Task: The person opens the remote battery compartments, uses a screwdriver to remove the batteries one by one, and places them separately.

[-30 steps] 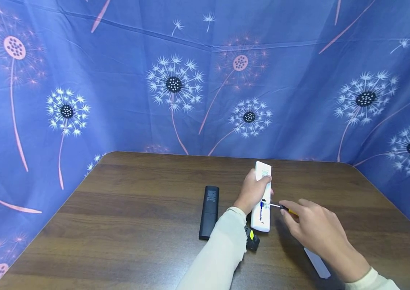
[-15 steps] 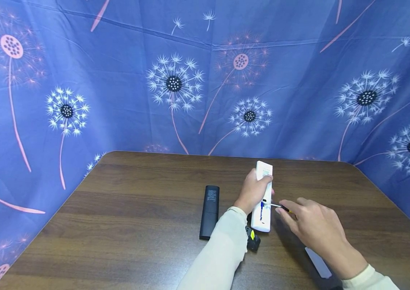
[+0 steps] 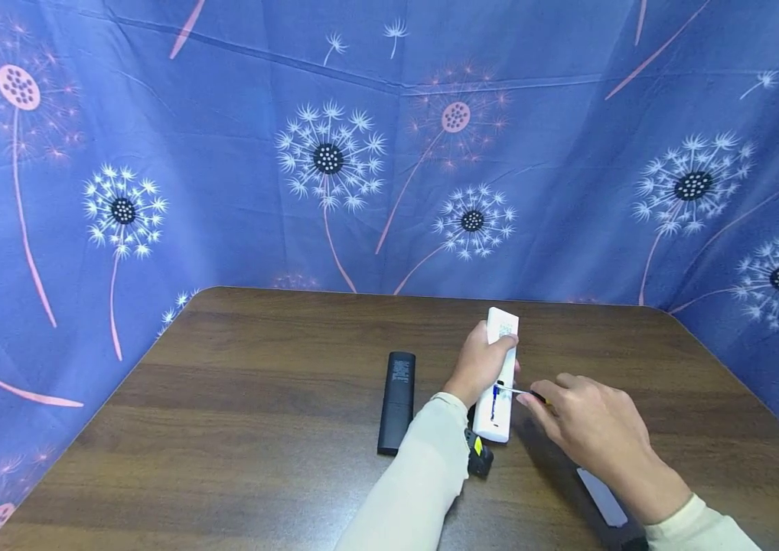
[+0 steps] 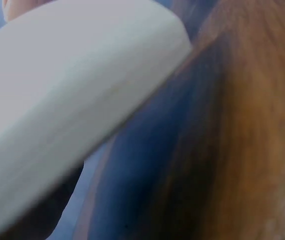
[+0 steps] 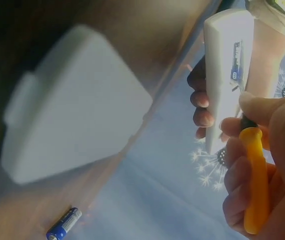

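My left hand grips a white remote control above the table, thumb across its back, fingers curled round its far side. A slot in the remote's back lies uncovered, and a blue battery sits inside it. In my right hand is a screwdriver with a yellow handle and black collar. Its thin metal shaft slants to the battery's end in the slot. Only the remote's pale casing fills the left wrist view, close and blurred.
A black remote control lies on the brown wooden table, left of my left forearm. Beneath my right hand rests a white battery cover. One loose blue battery lies near it. A dandelion-patterned blue cloth hangs behind.
The lower end of the white remote has swung slightly left. My right hand and the screwdriver have shifted a little left with it, the tip staying at the slot.
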A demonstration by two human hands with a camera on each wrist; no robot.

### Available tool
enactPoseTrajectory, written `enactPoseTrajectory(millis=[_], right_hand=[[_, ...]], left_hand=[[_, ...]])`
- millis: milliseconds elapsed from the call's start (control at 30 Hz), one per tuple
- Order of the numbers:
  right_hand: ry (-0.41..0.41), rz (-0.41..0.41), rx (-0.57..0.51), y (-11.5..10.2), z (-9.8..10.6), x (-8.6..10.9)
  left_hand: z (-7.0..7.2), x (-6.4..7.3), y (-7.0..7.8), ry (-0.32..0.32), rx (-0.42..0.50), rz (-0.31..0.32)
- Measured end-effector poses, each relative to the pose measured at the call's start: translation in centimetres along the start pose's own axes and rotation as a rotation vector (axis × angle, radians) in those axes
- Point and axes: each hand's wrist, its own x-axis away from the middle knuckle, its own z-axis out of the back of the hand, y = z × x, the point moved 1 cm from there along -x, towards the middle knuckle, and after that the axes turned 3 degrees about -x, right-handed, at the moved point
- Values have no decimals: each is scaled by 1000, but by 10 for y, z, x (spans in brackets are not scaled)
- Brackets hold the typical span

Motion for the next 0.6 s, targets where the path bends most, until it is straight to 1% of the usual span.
enactPoseTrajectory(millis=[200, 367, 600], right_hand=[[42, 36, 18, 1, -2, -1], [58, 70, 13, 1, -3, -2], [81, 110, 8, -1, -5, -3]], left_hand=[[0, 0, 0, 3, 47, 7], [0, 0, 0, 18, 49, 5], [0, 0, 0, 14, 57, 16]])
